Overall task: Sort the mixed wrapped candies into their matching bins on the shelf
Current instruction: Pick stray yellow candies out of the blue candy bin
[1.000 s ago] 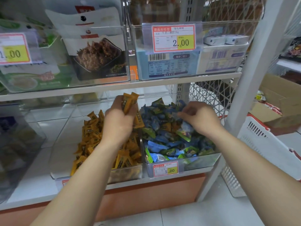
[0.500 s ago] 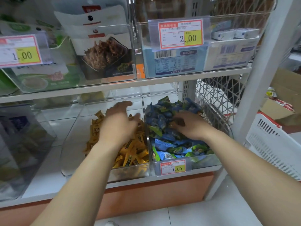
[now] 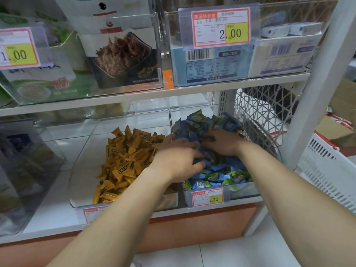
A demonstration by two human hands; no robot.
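Observation:
Two clear bins sit side by side on the lower shelf. The left bin (image 3: 81,157) holds a heap of yellow wrapped candies (image 3: 125,160). In the right bin (image 3: 244,191) lies a pile of blue and green wrapped candies (image 3: 217,175). My left hand (image 3: 177,160) reaches across the divider, its spread fingers resting on the blue pile. My right hand (image 3: 224,143) is dug into the same pile farther back, thumb and fingers pinching a dark, yellowish candy (image 3: 210,139). Both hands nearly touch.
The upper shelf (image 3: 192,89) hangs low over the bins, carrying clear boxes of snack packs and price tags. A white wire mesh panel (image 3: 265,112) and shelf post (image 3: 316,93) close off the right side. A white basket (image 3: 331,170) stands at the right.
My left hand dropped the yellow candies it held above the yellow bin, then crossed right into the blue bin. My right hand stayed in the blue pile. The camera moved closer.

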